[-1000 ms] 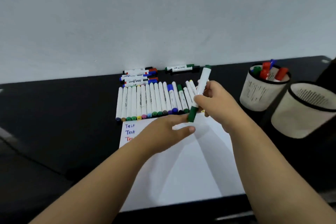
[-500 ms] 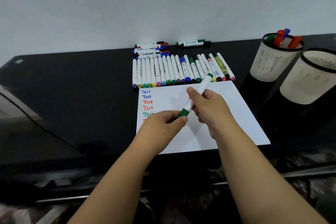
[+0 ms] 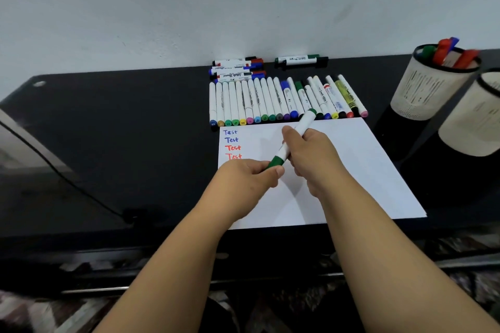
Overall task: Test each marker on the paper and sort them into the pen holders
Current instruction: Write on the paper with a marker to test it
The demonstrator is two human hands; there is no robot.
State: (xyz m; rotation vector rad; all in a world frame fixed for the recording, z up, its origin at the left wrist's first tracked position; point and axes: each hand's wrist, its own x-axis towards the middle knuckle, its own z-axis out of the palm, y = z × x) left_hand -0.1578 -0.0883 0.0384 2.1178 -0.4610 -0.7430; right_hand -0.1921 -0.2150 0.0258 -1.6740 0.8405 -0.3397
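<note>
The left hand pinched the green cap at the near, lower end of the marker, thumb and fingers curled round it, which looked like a grip meant for pulling the cap off. The right hand was wrapped round the white barrel just beyond, steadying it so the two hands could pull against each other. The marker slanted up and away over the paper, its far end, also green, reaching toward the row of markers; I judged the cap was not yet off, since no gap or tip showed.

Both hands were above the white sheet, probably so the test stroke could be made with little travel once the tip was bare. Down the sheet's left edge ran the word "Test", twice in blue and twice in red, with the left hand covering whatever came below.

Beyond the paper's far edge lay the row of markers, side by side with coloured ends toward the sheet, presumably waiting their turn. Further back, against the wall, lay a few whiteboard markers. To the far right stood two pen holders: the far one held red, blue and green markers, while the inside of the near one was out of sight.
</note>
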